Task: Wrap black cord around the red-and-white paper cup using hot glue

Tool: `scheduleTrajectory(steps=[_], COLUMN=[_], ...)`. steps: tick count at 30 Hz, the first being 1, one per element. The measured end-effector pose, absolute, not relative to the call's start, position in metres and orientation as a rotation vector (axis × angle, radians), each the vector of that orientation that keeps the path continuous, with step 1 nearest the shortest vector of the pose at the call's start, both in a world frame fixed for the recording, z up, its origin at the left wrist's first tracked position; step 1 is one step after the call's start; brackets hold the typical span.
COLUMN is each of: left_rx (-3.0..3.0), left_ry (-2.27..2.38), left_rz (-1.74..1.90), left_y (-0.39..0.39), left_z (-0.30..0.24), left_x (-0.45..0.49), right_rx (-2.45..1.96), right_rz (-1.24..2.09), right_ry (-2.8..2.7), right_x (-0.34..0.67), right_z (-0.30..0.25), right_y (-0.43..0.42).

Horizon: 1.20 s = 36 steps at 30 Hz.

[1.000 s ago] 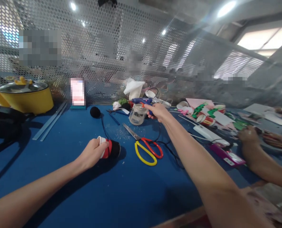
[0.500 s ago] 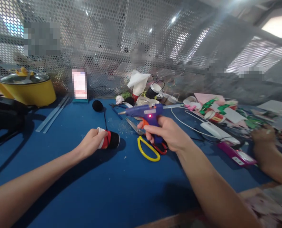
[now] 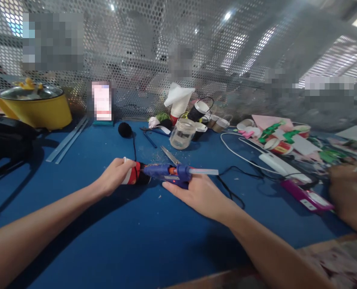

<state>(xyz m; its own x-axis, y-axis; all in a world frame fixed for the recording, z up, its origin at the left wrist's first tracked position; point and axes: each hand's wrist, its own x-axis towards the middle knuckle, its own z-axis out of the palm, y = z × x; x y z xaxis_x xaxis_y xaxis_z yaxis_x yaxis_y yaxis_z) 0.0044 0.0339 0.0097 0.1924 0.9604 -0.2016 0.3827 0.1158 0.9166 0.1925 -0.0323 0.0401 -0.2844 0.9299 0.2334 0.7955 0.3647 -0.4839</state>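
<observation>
My left hand (image 3: pixel 115 176) is closed around a small paper cup (image 3: pixel 133 174) lying on its side on the blue table (image 3: pixel 112 241); the cup is white, red and black. My right hand (image 3: pixel 196 194) grips a blue hot glue gun (image 3: pixel 169 172), held level with its nozzle against the black end of the cup. A clear glue stick (image 3: pixel 204 171) sticks out of the gun's back toward the right. The gun's black cord (image 3: pixel 235 170) trails off to the right. Scissors (image 3: pixel 170 155) lie just behind the gun, mostly hidden by it.
A glass jar (image 3: pixel 182 133), a black pom-pom (image 3: pixel 125 129), cups and craft scraps crowd the back by the perforated metal screen (image 3: pixel 142 60). A yellow pot (image 3: pixel 33 106) stands far left. A white cable (image 3: pixel 247 160), a pink box (image 3: pixel 304 194) and another person's hand (image 3: pixel 345 186) are at right.
My right hand took the glue gun from beside the jar, brought it toward me and lowered its nozzle onto the cup's black end. My left hand kept its hold on the cup.
</observation>
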Motion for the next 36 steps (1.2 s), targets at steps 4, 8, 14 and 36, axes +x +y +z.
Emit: scheduleTrajectory(steps=[4, 8, 14, 36], left_rx=[1.467, 1.444, 1.389, 1.285], left_ry=[1.336, 1.374, 1.346, 1.312], left_rz=[0.737, 0.731, 0.772, 0.788], left_y=[0.0346, 0.0322, 0.0335, 0.0333], left_z=[0.0073, 0.0118, 0.0101, 0.0099], left_x=[0.0042, 0.0069, 0.0063, 0.008], right_rx=[-1.48, -1.47, -1.488, -1.468], right_rz=[0.269, 0.241, 0.222, 0.306], right_ry=[-2.232, -2.292, -2.278, -2.298], right_x=[0.1917, 0.191, 0.189, 0.1874], right_z=[0.0381, 0.0395, 0.0402, 0.041], right_y=[-0.0339, -0.036, -0.0366, -0.0401])
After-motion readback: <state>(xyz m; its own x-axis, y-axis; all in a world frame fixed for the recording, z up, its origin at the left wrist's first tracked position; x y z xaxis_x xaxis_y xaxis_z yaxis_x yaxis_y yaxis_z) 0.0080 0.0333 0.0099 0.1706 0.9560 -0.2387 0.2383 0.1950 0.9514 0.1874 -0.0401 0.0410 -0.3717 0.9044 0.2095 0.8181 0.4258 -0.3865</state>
